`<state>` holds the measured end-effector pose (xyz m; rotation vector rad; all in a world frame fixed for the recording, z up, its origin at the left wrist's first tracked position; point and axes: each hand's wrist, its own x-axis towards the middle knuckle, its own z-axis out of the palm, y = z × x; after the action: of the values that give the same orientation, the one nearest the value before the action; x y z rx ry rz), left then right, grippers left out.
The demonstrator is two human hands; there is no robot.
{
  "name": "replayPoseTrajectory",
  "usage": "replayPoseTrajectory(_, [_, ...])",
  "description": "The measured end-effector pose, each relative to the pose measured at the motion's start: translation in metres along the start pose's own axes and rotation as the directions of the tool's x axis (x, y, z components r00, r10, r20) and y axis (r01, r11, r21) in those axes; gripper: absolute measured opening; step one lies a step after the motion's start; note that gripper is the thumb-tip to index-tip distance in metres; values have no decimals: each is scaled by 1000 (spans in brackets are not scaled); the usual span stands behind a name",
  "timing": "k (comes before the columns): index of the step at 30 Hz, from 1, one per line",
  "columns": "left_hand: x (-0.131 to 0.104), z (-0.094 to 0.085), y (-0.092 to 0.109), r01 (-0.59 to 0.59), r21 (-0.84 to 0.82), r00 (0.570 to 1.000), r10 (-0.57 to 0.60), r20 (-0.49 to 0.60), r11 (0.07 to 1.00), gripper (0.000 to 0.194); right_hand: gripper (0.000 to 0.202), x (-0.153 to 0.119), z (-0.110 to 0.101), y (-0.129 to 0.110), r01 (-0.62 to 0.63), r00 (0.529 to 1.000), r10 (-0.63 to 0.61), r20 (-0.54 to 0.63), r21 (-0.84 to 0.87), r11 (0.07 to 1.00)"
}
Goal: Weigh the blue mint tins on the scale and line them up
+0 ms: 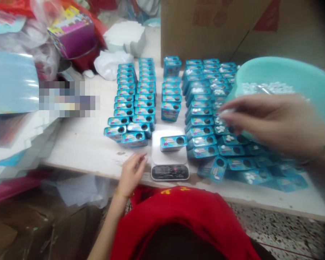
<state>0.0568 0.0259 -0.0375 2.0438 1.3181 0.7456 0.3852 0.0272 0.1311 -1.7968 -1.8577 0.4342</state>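
Note:
My right hand (271, 122), smeared by motion, hovers over the tins in front of the green bowl (280, 66). Its thumb and fingers pinch together, with a bit of white at the tips that looks like small white pellets. My left hand (131, 169) rests at the table edge left of the scale, fingers loosely bent and apart, holding nothing. On the white digital scale (156, 155) lies one blue tin (170, 143) with a dark round opening. White pellets (276, 87) and a metal scoop or spoon handle (264, 89) show inside the bowl.
Rows of blue tins (144, 101) stand left of the scale. More tins (202, 130) crowd the right, some with white pellets on top. A large cardboard box (206, 32) stands behind. Bags, a purple box (77, 38) and stacked sheets (13, 144) fill the left.

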Motion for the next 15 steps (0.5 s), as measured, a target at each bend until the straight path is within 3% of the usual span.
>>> replayPoseTrajectory(2, [0, 0, 1, -13, 5, 1000, 13, -1, 1000, 20, 9, 1, 26, -24, 204, 974, -204, 97, 11, 979])
replayPoseTrajectory(4, [-2, -1, 2, -10, 6, 1000, 10, 1, 1000, 21, 13, 4, 50, -33, 286, 936, -283, 208, 17, 958])
replayPoseTrajectory(8, [-7, -1, 0, 20, -10, 1000, -20, 17, 1000, 20, 16, 12, 77, -27, 295, 913, -258, 315, -76, 952])
replayPoseTrajectory(12, [-10, 0, -2, 32, -28, 999, -31, 22, 999, 20, 17, 17, 86, -19, 315, 895, -252, 368, -121, 941])
replayPoseTrajectory(15, [-8, 0, -2, 32, -34, 999, -32, 21, 999, 20, 22, 17, 86, -18, 315, 904, -271, 331, -87, 945])
